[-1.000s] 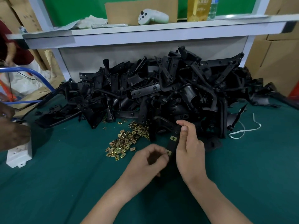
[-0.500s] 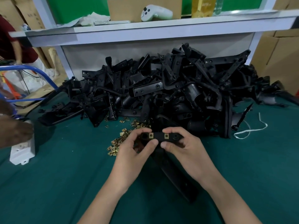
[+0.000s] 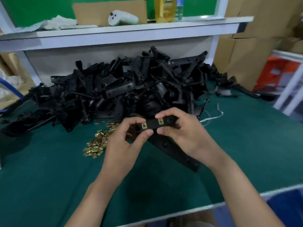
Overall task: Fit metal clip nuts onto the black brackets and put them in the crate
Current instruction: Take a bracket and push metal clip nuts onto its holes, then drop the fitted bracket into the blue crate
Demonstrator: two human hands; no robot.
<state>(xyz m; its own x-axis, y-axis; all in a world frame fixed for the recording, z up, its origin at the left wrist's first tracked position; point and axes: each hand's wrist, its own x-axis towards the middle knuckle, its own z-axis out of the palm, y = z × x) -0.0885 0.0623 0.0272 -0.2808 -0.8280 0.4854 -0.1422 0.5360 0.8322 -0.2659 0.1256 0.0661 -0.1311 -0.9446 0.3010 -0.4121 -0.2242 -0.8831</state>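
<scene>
You are holding the black bracket level instead of upright, your left hand and right hand now pinching opposite ends; both clip nuts are sitting between the two grips.

Both hands, left and right, pinch a black bracket bearing two brass clips above the green tabletop, before a bracket heap and loose clips.
</scene>
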